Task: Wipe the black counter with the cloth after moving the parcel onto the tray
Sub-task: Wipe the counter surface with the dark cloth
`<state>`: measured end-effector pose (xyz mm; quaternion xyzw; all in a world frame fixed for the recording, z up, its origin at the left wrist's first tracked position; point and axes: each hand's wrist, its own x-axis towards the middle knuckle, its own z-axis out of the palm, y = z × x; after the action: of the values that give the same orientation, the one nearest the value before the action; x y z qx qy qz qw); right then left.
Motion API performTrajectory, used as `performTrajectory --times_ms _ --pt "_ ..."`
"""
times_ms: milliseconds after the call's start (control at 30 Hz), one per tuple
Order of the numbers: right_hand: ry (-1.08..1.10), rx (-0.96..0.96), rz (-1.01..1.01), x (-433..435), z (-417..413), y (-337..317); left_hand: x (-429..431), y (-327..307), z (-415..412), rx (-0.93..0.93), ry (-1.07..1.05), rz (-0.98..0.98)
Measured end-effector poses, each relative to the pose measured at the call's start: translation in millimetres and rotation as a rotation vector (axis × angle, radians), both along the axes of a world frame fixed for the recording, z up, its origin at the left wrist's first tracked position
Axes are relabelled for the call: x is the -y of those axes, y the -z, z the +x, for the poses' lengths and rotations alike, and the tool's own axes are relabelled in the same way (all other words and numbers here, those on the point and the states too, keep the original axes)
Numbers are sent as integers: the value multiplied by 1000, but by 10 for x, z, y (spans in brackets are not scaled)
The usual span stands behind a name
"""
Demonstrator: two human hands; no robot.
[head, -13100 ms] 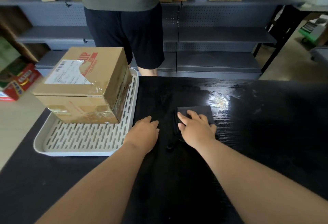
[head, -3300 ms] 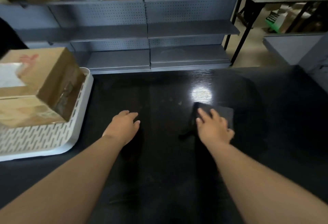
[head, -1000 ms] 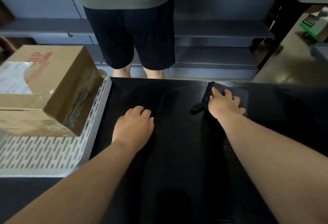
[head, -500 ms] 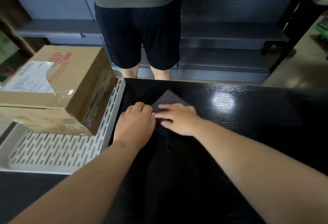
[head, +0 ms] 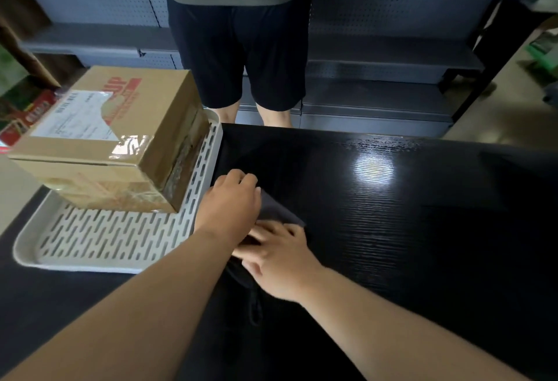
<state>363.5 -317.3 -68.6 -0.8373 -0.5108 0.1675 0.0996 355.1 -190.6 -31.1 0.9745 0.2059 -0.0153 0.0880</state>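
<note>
The brown cardboard parcel [head: 108, 139] with a white label stands on the white slotted tray [head: 99, 241] at the left of the black counter [head: 407, 214]. A dark grey cloth [head: 276, 210] lies on the counter just right of the tray. My right hand [head: 277, 260] presses flat on the cloth's near part, fingers spread and pointing left. My left hand [head: 231, 205] rests palm down on the counter beside the tray's right rim, at the cloth's left edge; it covers part of the cloth.
A person in dark shorts [head: 238, 42] stands just beyond the counter's far edge. Grey shelving [head: 386, 48] with several cardboard boxes runs behind. A bright reflection [head: 373, 169] marks the counter's middle. Colourful cartons [head: 24, 109] sit on the floor at left.
My right hand has drawn the cloth from the counter's far right across to the left and then nearer to me, next to my left hand. The left hand stayed by the tray.
</note>
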Motion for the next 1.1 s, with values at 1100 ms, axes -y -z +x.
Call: performTrajectory --times_ms 1100 --pt "1027 141 -90 797 -601 14 95 155 -618 -275 167 -38"
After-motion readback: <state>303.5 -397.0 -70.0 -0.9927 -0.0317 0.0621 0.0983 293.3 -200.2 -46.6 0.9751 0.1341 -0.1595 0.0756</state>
